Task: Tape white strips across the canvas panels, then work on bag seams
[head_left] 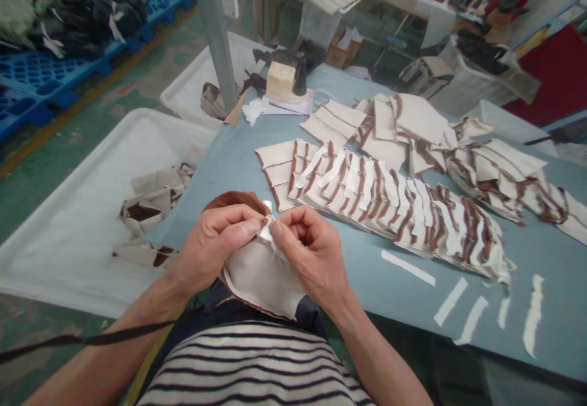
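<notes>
**Fabric piece gripped in both hands at the table's near edge**

We're at six o'clock, right over the striped shirt. The cream, brown-rimmed fabric piece sits against the body, just off the edge of the blue-grey table. The left hand has its fingers clamped on the piece's top rim. The right hand has its fingers nipped tight on a white strip at that same rim, thumbs almost meeting.

Across the table from twelve to three o'clock runs a long overlapping row of pieces, cream and brown, with looser heaps behind it. At four o'clock, loose strips lie flat and apart. A cream block stands at twelve on the far end, beside a grey pillar.

At nine o'clock a white tray on the green floor holds a few scraps, with a second tray behind it at eleven. Blue pallets at ten carry dark bundles.

The lower part of the fabric piece is hidden behind the hands and shirt, and the far benches at one o'clock are a blur of shapes. A cardboard box sits back there, too small to tell whether it bears any print.
</notes>
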### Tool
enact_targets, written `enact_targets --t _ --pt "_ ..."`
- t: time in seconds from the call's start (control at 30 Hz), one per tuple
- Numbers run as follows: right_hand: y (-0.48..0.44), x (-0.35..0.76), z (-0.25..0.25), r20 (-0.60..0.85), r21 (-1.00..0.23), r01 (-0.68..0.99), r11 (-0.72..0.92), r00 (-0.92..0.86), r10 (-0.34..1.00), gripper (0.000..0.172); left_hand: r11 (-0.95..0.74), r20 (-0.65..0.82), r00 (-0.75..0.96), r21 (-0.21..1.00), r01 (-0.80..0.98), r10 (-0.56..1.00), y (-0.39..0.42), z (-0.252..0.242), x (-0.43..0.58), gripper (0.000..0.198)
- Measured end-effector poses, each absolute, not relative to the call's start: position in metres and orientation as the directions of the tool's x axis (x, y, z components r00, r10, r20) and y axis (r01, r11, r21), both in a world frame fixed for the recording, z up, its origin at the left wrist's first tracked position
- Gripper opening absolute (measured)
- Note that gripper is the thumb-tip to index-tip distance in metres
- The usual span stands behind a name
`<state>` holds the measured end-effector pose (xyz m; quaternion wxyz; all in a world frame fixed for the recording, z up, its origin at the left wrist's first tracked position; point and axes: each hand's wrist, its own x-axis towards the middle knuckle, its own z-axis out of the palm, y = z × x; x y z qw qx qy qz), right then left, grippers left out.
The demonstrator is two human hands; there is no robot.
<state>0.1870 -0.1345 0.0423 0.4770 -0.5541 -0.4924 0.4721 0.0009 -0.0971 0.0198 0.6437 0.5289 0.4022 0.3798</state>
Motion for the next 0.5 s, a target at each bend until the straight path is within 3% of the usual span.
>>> enact_targets --t 0.13,0.33,0.5 --pt "-0.137 0.183 0.038 -0.047 -0.995 0.084 -0.054 0.085 0.995 0.027 0.192 -0.15 0.413 0.98 -0.062 0.898 -0.099 0.019 0.001 0.026" --pt "-0.138 0.176 0.036 -0.136 -0.99 -0.041 -0.134 0.058 0.989 0.033 -0.079 0.05 0.318 0.994 0.077 0.947 -0.106 0.042 0.011 0.013" --pt "-0.136 0.176 0.038 -0.246 -0.963 -0.106 -0.247 -0.023 0.969 0.033 -0.272 0.195 0.284 0.925 0.264 0.939 -0.111 0.049 0.014 0.015"
